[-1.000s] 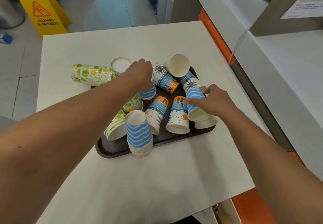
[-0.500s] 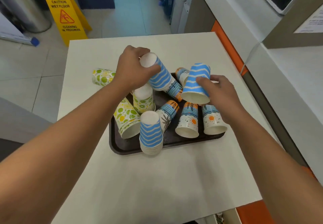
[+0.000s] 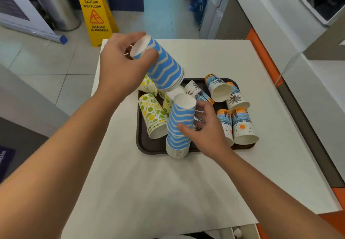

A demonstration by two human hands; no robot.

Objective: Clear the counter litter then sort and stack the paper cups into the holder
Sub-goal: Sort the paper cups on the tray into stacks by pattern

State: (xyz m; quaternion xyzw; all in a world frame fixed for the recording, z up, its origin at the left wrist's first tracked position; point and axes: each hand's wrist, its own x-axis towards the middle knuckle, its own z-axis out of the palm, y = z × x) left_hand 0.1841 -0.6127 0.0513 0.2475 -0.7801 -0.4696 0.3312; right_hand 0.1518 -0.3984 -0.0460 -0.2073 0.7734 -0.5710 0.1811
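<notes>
Two stacks of blue striped cups [image 3: 178,125], one tray [image 3: 147,145], one wet floor sign [image 3: 95,13]. About three green fruit-print cups [image 3: 152,114] show. Roughly five sunset-print cups [image 3: 242,125]; nesting hides any more

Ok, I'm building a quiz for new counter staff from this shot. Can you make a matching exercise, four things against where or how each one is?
Things:
1. left hand
2. blue zigzag stack
3. green citrus cups
4. wet floor sign

States:
A. standing on the floor beyond the table
B. upside down at the tray's near edge, right hand on it
C. holding tilted blue zigzag cups in the air
D. lying on the tray's left side

Pairs: 1-C, 2-B, 3-D, 4-A
</notes>
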